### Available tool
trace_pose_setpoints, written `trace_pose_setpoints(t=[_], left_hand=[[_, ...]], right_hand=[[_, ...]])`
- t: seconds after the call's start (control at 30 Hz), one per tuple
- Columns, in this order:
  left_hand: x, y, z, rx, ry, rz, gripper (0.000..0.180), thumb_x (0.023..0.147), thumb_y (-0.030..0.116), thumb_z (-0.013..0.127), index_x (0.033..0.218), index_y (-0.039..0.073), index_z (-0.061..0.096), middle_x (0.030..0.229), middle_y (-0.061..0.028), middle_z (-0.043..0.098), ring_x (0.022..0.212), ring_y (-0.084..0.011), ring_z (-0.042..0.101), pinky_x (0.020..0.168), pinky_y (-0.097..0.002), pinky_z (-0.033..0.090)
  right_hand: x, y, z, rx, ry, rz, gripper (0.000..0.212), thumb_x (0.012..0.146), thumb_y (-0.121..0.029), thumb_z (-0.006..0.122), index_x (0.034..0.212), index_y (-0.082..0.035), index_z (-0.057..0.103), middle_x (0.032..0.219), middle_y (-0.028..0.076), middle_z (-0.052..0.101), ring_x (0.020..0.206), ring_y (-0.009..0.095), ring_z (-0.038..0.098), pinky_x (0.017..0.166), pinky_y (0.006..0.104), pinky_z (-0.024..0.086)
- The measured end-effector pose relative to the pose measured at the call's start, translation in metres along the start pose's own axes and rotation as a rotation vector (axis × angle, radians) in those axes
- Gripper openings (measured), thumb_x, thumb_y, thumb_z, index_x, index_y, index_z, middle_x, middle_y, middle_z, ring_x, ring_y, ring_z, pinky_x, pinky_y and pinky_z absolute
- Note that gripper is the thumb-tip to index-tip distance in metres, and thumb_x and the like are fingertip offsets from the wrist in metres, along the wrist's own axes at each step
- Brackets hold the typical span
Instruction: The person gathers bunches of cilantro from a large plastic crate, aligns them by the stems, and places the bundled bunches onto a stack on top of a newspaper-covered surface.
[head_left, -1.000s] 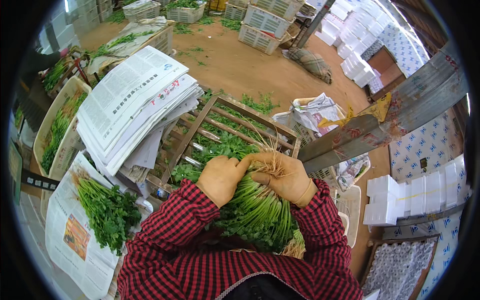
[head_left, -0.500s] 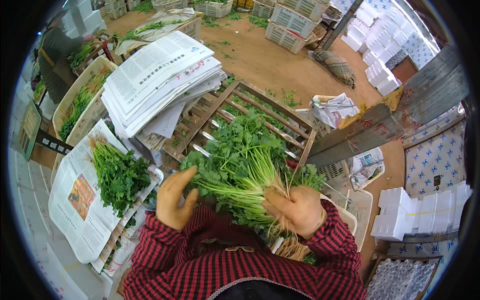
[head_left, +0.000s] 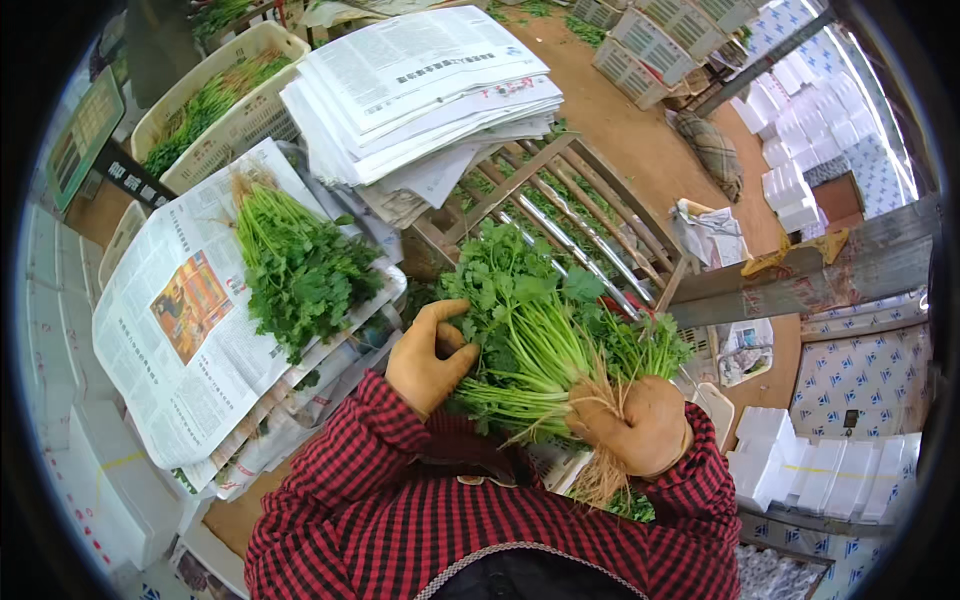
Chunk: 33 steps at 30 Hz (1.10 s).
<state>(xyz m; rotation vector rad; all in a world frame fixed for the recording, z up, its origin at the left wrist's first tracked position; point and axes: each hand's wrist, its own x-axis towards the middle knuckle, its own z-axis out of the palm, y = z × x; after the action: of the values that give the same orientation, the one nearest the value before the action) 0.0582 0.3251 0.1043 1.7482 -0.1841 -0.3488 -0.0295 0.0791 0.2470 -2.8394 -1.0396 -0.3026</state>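
My right hand (head_left: 640,425) is closed round the root end of a bunch of cilantro (head_left: 530,350), whose thin tan roots hang down past my fingers. The pale stems fan to the left and the leaves spread over a slatted metal rack. At the left edge of those leaves is my left hand (head_left: 432,358), its thumb and fingers curved but apart, with nothing gripped. Another cilantro bunch (head_left: 300,265) lies further left on a newspaper sheet (head_left: 190,300), roots pointing away from me.
Behind the hands stands the rack (head_left: 600,220), with a thick newspaper stack (head_left: 420,90) on its left. A cream crate (head_left: 215,110) of greens and a scale display (head_left: 85,140) are at far left. A metal post (head_left: 800,270) slants in from the right, near white foam boxes (head_left: 820,465).
The view has swung left, so the scene sits further right. My right hand still grips the cilantro by its roots, and my left hand stays beside the leaves.
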Motion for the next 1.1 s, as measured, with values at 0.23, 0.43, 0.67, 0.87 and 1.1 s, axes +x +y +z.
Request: trace_pose_setpoints(t=[0.23, 0.43, 0.67, 0.87, 1.1], left_hand=[[-0.077, -0.107, -0.078, -0.158, 0.153, -0.258, 0.036, 0.084, 0.006, 0.075, 0.119, 0.003, 0.066, 0.076, 0.0001, 0.063, 0.07, -0.0072, 0.058, 0.067, -0.0259, 0.049], [-0.082, -0.042, -0.12, 0.361, 0.165, 0.289, 0.035, 0.085, 0.006, 0.073, 0.119, 0.005, 0.069, 0.082, -0.0122, 0.069, 0.072, -0.0305, 0.066, 0.065, -0.0404, 0.051], [-0.061, -0.01, -0.158, -0.025, -0.021, 0.797, 0.044, 0.077, -0.009, 0.064, 0.121, -0.01, 0.064, 0.091, -0.0219, 0.069, 0.078, -0.0371, 0.067, 0.069, -0.0472, 0.052], [-0.059, 0.029, -0.225, -0.081, -0.092, 1.07, 0.058, 0.088, 0.025, 0.074, 0.132, -0.01, 0.057, 0.119, -0.0335, 0.067, 0.111, -0.0518, 0.066, 0.097, -0.057, 0.052], [0.015, 0.06, -0.237, -0.582, -0.466, 0.819, 0.099, 0.096, 0.073, 0.048, 0.158, -0.003, 0.031, 0.162, -0.0203, 0.037, 0.153, -0.0333, 0.029, 0.124, -0.0476, 0.023]], right_hand=[[0.022, -0.042, 0.009, -0.02, -0.109, 0.167, 0.02, 0.081, -0.025, 0.079, 0.094, -0.011, 0.075, 0.059, 0.003, 0.046, 0.05, 0.022, 0.053, 0.043, 0.0365, 0.04], [0.039, -0.067, 0.003, -0.032, -0.071, 0.227, 0.028, 0.078, -0.025, 0.084, 0.101, -0.01, 0.076, 0.058, 0.004, 0.044, 0.049, 0.024, 0.052, 0.045, 0.0382, 0.04], [0.067, -0.102, -0.049, -0.032, -0.078, 0.518, 0.033, 0.075, -0.002, 0.084, 0.106, -0.005, 0.073, 0.07, 0.012, 0.066, 0.057, 0.029, 0.065, 0.05, 0.0362, 0.048], [0.157, -0.126, -0.116, -0.034, -0.073, 0.181, 0.033, 0.073, -0.001, 0.082, 0.104, 0.0, 0.072, 0.078, 0.017, 0.068, 0.059, 0.034, 0.063, 0.052, 0.04, 0.047], [0.268, -0.147, -0.081, 0.479, -0.214, -0.344, 0.021, 0.081, -0.012, 0.084, 0.099, -0.006, 0.074, 0.076, 0.009, 0.065, 0.058, 0.025, 0.062, 0.054, 0.0358, 0.052]])
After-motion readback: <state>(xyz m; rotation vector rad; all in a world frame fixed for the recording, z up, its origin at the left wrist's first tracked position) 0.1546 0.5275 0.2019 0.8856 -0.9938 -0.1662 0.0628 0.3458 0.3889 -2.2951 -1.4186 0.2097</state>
